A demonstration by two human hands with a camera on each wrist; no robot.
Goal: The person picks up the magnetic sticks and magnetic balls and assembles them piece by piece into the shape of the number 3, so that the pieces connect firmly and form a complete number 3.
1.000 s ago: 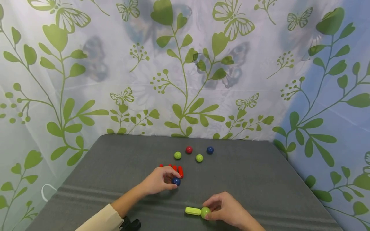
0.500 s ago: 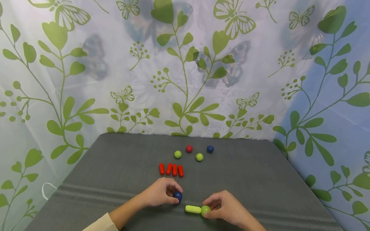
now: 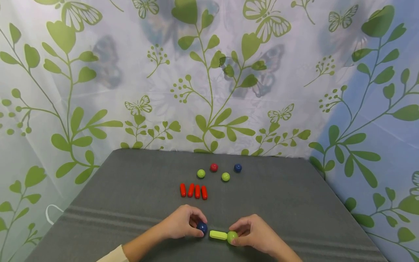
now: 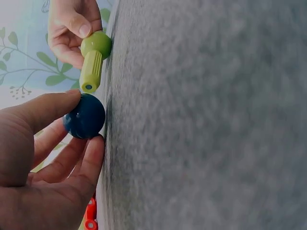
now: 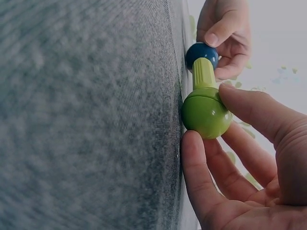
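Between thumb and fingers my left hand pinches a dark blue ball, low over the grey table. My right hand pinches a green ball joined to the end of a ribbed yellow-green rod. The rod points left toward the blue ball, with a small gap between them in the head view. In the left wrist view the rod's free end shows a small dark disc and sits right by the blue ball.
Several red rods lie side by side beyond my left hand. Farther back are two green balls, a red ball and another blue ball. A leaf-patterned curtain hangs behind the table.
My left hand has brought the blue ball nearer to me, from beside the red rods down to the yellow-green rod's left end. The right hand has stayed nearly in place.
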